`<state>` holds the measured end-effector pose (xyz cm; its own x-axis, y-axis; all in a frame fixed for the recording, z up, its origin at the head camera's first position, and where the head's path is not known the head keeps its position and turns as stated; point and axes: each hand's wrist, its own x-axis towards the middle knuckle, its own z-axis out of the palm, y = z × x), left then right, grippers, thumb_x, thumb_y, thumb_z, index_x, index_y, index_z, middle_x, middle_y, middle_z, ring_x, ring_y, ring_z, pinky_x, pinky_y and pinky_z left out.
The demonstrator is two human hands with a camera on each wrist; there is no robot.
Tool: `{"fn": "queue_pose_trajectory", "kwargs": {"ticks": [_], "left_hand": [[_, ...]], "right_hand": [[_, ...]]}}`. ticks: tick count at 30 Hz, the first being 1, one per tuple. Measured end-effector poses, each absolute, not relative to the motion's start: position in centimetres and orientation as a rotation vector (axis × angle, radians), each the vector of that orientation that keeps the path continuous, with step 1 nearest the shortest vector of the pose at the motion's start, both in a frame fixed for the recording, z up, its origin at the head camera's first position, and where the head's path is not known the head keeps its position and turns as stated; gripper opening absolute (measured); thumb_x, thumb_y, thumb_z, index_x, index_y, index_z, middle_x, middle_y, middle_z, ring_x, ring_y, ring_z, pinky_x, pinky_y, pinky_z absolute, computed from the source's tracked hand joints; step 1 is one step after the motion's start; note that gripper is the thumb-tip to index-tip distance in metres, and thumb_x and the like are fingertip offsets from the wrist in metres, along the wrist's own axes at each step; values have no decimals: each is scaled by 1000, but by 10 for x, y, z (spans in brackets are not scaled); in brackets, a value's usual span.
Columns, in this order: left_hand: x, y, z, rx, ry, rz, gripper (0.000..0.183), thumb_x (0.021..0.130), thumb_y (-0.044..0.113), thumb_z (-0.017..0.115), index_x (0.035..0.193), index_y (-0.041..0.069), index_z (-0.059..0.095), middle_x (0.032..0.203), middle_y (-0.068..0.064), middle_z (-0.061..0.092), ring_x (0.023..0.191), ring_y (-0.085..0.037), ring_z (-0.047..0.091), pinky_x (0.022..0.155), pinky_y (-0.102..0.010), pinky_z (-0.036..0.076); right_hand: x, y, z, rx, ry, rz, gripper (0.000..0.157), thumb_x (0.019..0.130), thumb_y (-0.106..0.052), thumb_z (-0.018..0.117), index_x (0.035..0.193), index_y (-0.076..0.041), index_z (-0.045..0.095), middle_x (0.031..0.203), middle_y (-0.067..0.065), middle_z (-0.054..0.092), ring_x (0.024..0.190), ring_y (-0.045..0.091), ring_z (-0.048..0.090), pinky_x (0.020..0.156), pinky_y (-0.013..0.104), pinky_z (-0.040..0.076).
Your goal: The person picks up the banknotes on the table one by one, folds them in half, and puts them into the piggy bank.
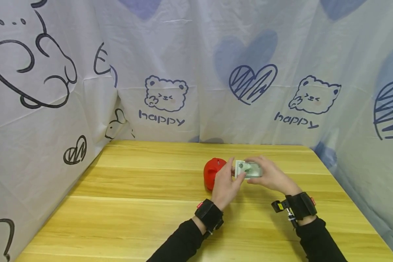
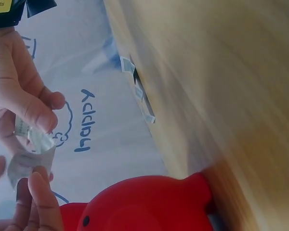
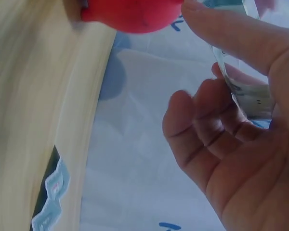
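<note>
A pale green banknote (image 1: 253,170) is held in the air between both hands, to the right of a red piggy bank (image 1: 210,171). My left hand (image 1: 225,185) pinches its near left end between thumb and fingers. The right hand (image 1: 275,176) grips the other end. In the left wrist view the banknote (image 2: 26,163) looks bent, and the piggy bank (image 2: 144,204) shows a black eye and a foot. The right wrist view has the thumb over the curved banknote (image 3: 257,103), with the other fingers curled below. My left hand partly covers the piggy bank in the head view.
The wooden table (image 1: 134,218) spreads under both arms. Pale blue-white paper pieces (image 3: 54,185) of unclear kind lie on it in the wrist views. A printed white cloth (image 1: 209,109) stands around the table's back and sides.
</note>
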<state>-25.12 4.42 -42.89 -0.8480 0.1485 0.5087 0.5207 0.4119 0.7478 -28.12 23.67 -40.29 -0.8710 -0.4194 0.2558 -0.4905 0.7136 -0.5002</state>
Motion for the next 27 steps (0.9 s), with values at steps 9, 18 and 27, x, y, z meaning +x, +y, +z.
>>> {"fn": "queue_pose_trajectory", "kwargs": {"ticks": [9,18,27], "left_hand": [[-249,43,-429,-476,-2270,-1448,39,92,15,69,128,6,58,85,-4,65,52,-4,40,47,-16,35],[-249,41,-429,-473,-2194,-1481,20,90,15,72,108,9,66,88,-4,71,61,-4,49,54,-15,40],[-251,40,-429,-550,-2155,-1428,9,92,17,70,98,11,68,84,-1,61,61,-6,43,55,-16,33]], "right_hand": [[-281,230,-407,826,-2778,962,58,86,-16,76,139,-14,53,130,14,61,106,30,62,83,43,54],[-282,230,-406,692,-2740,1122,39,96,-21,64,134,-16,57,102,13,67,66,17,55,52,28,46],[-280,230,-404,689,-2676,1179,35,98,-27,61,129,-10,62,115,14,68,72,20,59,54,28,47]]}}
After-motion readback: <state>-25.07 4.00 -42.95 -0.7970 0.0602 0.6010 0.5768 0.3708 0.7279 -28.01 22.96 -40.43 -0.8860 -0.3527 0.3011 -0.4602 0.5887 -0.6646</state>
